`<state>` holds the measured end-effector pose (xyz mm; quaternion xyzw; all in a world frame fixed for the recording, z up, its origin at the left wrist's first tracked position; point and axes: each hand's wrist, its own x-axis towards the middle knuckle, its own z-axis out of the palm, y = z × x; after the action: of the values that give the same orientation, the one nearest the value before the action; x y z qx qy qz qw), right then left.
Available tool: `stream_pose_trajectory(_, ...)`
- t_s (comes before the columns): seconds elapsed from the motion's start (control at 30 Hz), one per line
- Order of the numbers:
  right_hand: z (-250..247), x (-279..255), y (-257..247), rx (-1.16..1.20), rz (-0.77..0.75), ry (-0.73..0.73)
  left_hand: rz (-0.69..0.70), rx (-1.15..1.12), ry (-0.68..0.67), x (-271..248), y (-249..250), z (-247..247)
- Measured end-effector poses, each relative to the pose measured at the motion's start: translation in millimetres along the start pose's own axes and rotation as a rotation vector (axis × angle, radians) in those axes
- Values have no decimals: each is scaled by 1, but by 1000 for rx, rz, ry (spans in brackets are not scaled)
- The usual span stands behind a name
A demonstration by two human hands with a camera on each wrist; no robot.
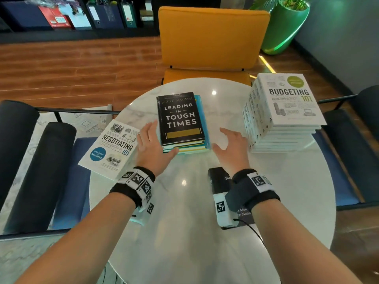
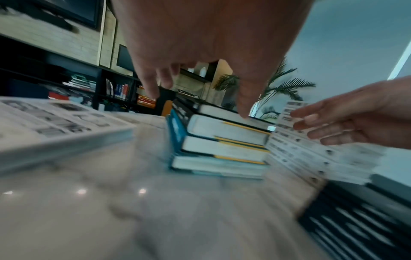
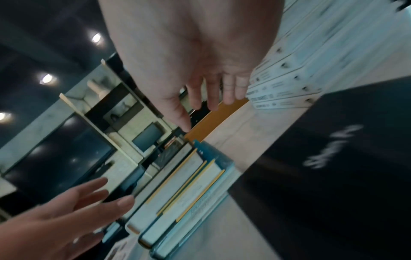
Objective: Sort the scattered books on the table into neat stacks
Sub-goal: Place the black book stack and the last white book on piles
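Both released: left hand (image 1: 152, 145) and right hand (image 1: 231, 148) spread, holding nothing, flanking the middle stack (image 1: 182, 121). Beyond the right, the white stack (image 1: 285, 111); left of the left, a loose book (image 1: 110, 147); under the right wrist, a black book (image 1: 220, 181).

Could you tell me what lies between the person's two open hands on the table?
The middle stack, topped by Leading in Tough Times, sits between the left hand and right hand. The head view shows this best; both wrist views confirm it.
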<state>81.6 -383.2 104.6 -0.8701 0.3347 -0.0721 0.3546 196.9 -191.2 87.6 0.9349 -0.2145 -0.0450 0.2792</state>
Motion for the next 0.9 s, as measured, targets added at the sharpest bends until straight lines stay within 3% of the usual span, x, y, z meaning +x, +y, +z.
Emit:
stream_pose_trajectory(0.07, -12, -18, 25, -10, 129, 47, 46, -30, 81, -34, 17, 17)
stream_pose_trajectory(0.1, -16, -27, 39, -17, 198, 39, 38, -61, 4, -50, 26, 27)
stream_pose_trajectory(0.23, -25, -60, 88, -3, 447, -117, -187, -194, -568, -97, 53, 67)
stream_pose_trajectory(0.3, -29, -72, 103, 104, 518, -214, -279, -229, -688, -110, 64, 77)
stream_pose_trajectory(0.4, -31, -81, 112, 248, 529, -350, -398, -335, -708, -119, 77, 87)
stream_pose_trajectory(0.67, -26, -71, 117, 191, 471, -417, -759, -645, -684, -120, 101, 96)
stream_pose_trajectory(0.9, -24, -69, 122, 188, 442, -417, -821, -754, -693, -111, 109, 96)
